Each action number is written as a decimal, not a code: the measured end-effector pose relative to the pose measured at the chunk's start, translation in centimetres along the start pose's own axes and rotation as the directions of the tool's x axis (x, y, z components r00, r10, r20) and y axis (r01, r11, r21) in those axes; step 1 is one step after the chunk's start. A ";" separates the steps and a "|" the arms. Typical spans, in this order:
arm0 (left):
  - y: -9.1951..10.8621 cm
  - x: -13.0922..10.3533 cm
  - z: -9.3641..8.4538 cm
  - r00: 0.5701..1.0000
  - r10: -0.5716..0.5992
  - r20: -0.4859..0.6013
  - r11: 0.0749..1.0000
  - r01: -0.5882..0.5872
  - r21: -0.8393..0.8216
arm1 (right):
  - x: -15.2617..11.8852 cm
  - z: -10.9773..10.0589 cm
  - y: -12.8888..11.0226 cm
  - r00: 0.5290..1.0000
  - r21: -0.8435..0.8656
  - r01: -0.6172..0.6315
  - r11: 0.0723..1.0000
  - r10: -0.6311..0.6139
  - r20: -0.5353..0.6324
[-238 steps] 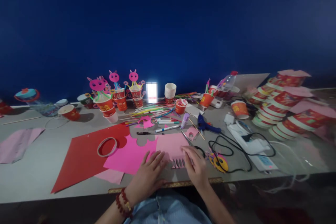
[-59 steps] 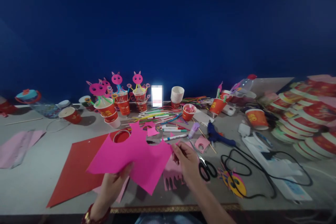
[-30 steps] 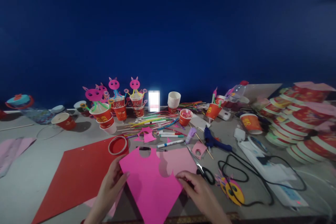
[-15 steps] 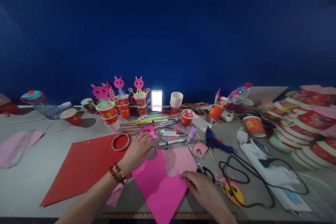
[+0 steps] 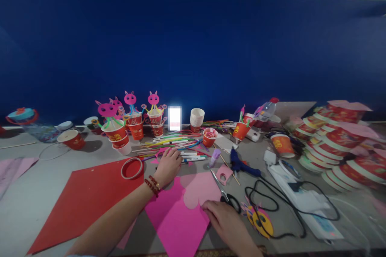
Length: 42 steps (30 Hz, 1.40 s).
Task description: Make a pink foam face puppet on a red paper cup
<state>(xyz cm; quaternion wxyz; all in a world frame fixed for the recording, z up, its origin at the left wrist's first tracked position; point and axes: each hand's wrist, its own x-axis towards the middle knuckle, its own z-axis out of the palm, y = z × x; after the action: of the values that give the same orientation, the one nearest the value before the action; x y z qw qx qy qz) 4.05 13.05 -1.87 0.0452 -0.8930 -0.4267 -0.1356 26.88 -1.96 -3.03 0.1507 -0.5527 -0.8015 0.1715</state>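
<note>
My left hand point(image 5: 169, 166) is over the white marker pens point(image 5: 194, 159), palm down with its fingers curled together. Its fingertips are hidden, so what they hold cannot be made out. Under that hand's fingers and wrist lie a bright pink cut-out scrap point(image 5: 161, 152) and the corner of a bright pink sheet point(image 5: 177, 221). On the sheet rests light pink paper point(image 5: 205, 188) with a rounded, heart-like edge. My right hand point(image 5: 226, 221) pinches the paper's lower edge against the pink sheet, fingers closed. Scissors point(image 5: 230, 200) with black handles lie just beyond the right hand.
A red sheet point(image 5: 87, 200) carries a tape roll point(image 5: 132, 168) at left. Behind are pink-headed cup figures point(image 5: 116, 132), pipe cleaners point(image 5: 169, 141) and a scrap cup point(image 5: 210, 137). At right lie a glue gun point(image 5: 244, 166), its cord, a power strip point(image 5: 304, 200) and stacked cups point(image 5: 340, 148).
My left hand has moved forward and right from the cut-out scrap to the markers, and its fingers have curled. My right hand stays on the pink paper. The view has shifted slightly.
</note>
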 end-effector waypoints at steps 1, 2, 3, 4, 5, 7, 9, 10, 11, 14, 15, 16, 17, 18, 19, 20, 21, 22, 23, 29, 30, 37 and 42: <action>-0.1 0.2 0.1 1.000 -0.008 -0.007 1.000 0.008 -0.001 | 0.0 0.1 0.0 1.000 -0.003 -0.002 1.000 0.002 -0.002; -0.1 0.3 0.1 1.000 -0.015 -0.014 1.000 0.015 -0.005 | 0.0 0.2 0.1 1.000 -0.003 -0.004 1.000 0.004 -0.002; -0.2 0.4 0.2 1.000 -0.020 -0.021 1.000 0.020 -0.011 | 0.0 0.2 0.0 1.000 -0.002 -0.008 1.000 0.008 -0.003; -0.2 0.5 0.3 0.999 -0.023 -0.029 1.000 0.022 -0.019 | 0.0 0.2 0.0 1.000 0.000 -0.014 1.000 0.014 0.001; -0.3 0.5 0.3 0.999 -0.022 -0.036 0.999 0.021 -0.031 | 0.0 0.2 -0.1 1.000 0.002 -0.020 1.000 0.020 0.011; -0.4 0.3 0.2 0.998 -0.014 -0.055 0.998 0.010 -0.065 | 0.0 0.0 -0.2 0.998 0.018 -0.040 0.999 0.039 0.041; -0.8 -0.4 -0.1 0.997 -0.007 -0.078 0.994 -0.002 -0.110 | 0.0 -0.3 -0.4 0.997 0.077 -0.063 0.995 0.058 0.057; -1.0 -0.9 -0.3 0.996 -0.007 -0.093 0.991 -0.006 -0.136 | 0.0 -0.6 -0.4 0.996 0.128 -0.071 0.989 0.065 0.053; -1.3 -1.4 -0.6 0.994 -0.010 -0.109 0.987 -0.008 -0.162 | 0.0 -0.8 -0.4 0.996 0.194 -0.079 0.978 0.071 0.044; -2.7 -3.3 -1.9 0.984 -0.045 -0.172 0.971 0.002 -0.240 | -0.1 -1.7 -0.1 0.994 0.443 -0.105 0.890 0.111 0.013; -3.3 -3.9 -2.4 0.978 -0.065 -0.197 0.964 0.011 -0.265 | -0.1 -1.9 0.1 0.990 0.527 -0.122 0.841 0.142 0.003; -3.9 -4.6 -2.9 0.972 -0.088 -0.220 0.957 0.021 -0.290 | 0.0 -2.2 0.3 0.983 0.603 -0.142 0.785 0.185 -0.010; -4.4 -5.2 -3.4 0.964 -0.113 -0.241 0.949 0.033 -0.313 | 0.1 -2.3 0.6 0.972 0.665 -0.161 0.729 0.236 -0.024; -4.9 -5.8 -3.9 0.956 -0.141 -0.258 0.941 0.048 -0.335 | 0.2 -2.4 0.9 0.958 0.706 -0.177 0.686 0.286 -0.037; -5.3 -6.4 -4.4 0.948 -0.169 -0.271 0.933 0.065 -0.355 | 0.3 -2.4 1.1 0.943 0.727 -0.193 0.659 0.329 -0.047; -5.5 -7.0 -4.7 0.940 -0.196 -0.279 0.925 0.083 -0.370 | 0.3 -2.4 1.2 0.931 0.731 -0.211 0.649 0.361 -0.052; -5.7 -7.5 -5.0 0.933 -0.220 -0.284 0.919 0.100 -0.382 | 0.3 -2.2 1.4 0.925 0.724 -0.226 0.652 0.377 -0.052; -5.7 -8.0 -5.2 0.928 -0.240 -0.285 0.913 0.116 -0.392 | 0.3 -2.0 1.4 0.922 0.709 -0.238 0.664 0.384 -0.049; -5.5 -8.4 -5.3 0.926 -0.253 -0.280 0.908 0.127 -0.399 | 0.1 -1.6 1.5 0.922 0.695 -0.248 0.675 0.384 -0.043; -2.5 -9.2 -4.2 0.999 -0.028 -0.017 0.944 0.021 -0.330 | -1.4 -0.1 1.1 0.946 0.589 -0.261 0.765 0.323 -0.001; -2.0 -9.1 -3.8 0.999 0.023 0.030 0.950 -0.012 -0.313 | -1.5 -0.2 0.9 0.954 0.548 -0.251 0.798 0.301 -0.001; -0.9 -8.5 -1.2 0.984 0.111 0.142 0.976 -0.081 -0.203 | -0.8 -1.1 -1.3 0.987 0.275 -0.162 0.948 0.160 0.029; -1.9 -8.2 -1.2 0.992 0.022 0.126 0.992 -0.006 -0.126 | 0.4 -0.6 -1.5 0.992 0.139 -0.126 0.982 0.128 -0.007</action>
<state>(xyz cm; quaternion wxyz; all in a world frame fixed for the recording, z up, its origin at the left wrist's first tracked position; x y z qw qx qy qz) -2.56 7.82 -3.11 -0.0376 -0.9040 -0.4129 -0.1046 25.81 -2.01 -1.79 0.1837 -0.5921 -0.7497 0.2316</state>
